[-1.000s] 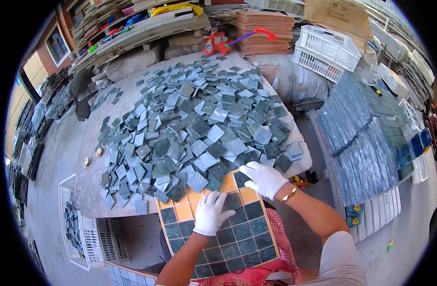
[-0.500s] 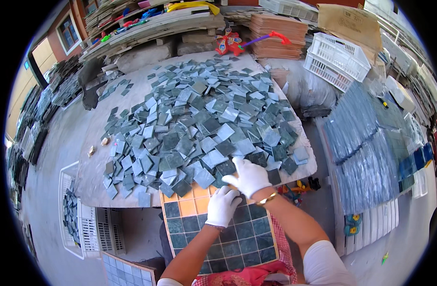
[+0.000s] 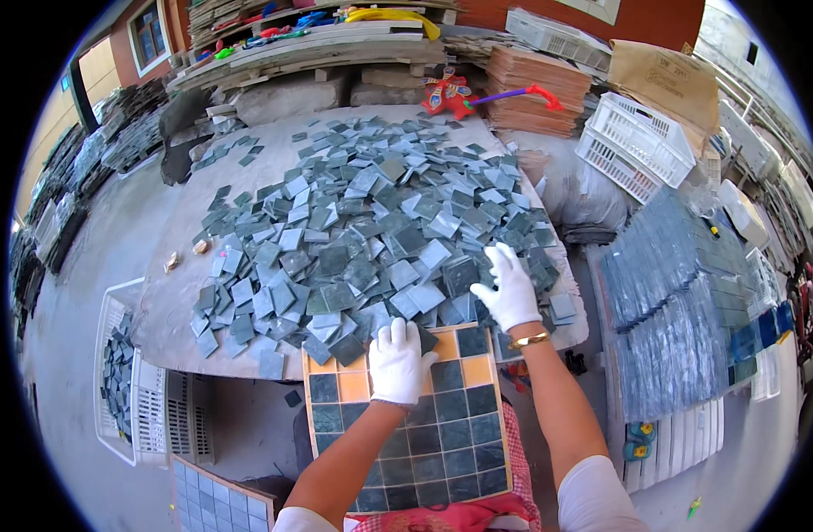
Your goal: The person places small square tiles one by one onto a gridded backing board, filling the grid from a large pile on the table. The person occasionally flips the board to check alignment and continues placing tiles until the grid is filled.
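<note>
Your left hand lies flat, fingers together, on the orange tray's far edge; your right hand presses spread-fingered on loose tiles near the table's near-right corner.

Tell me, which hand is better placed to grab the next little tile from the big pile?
Probably the right hand: it already rests on the loose grey-green tiles of the pile. The left hand lies flat on the orange grid tray, near its unfilled top squares.
</note>
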Demonstrator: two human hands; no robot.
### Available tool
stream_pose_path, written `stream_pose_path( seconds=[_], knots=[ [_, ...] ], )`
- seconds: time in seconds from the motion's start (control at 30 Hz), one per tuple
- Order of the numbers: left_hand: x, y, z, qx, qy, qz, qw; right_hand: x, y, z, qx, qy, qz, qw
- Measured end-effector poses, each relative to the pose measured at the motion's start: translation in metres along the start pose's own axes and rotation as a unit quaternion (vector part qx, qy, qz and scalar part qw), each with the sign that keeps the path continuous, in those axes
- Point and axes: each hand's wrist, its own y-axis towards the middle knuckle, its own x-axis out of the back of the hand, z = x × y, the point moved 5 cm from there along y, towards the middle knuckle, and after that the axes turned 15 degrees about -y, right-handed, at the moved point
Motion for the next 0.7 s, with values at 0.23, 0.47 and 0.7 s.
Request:
stream_pose_path(
  seconds=[0.23, 0.47, 0.7],
  knots=[
    [-0.011, 0.005, 0.003, -0.037, -0.102, 0.007, 0.994, 0.026, 0.018, -0.054, -0.063, -0.038, 0.019, 0.997],
    [0.004, -0.001, -0.018, -0.087, -0.187, -0.038, 0.978, 0.0, 0.049, -0.064, -0.074, -0.237, 0.125, 0.961],
    [0.008, -0.021, -0.017, -0.077, -0.156, -0.001, 0.985, -0.005, 0.068, -0.023, -0.146, -0.296, 0.239, 0.913]
  ],
)
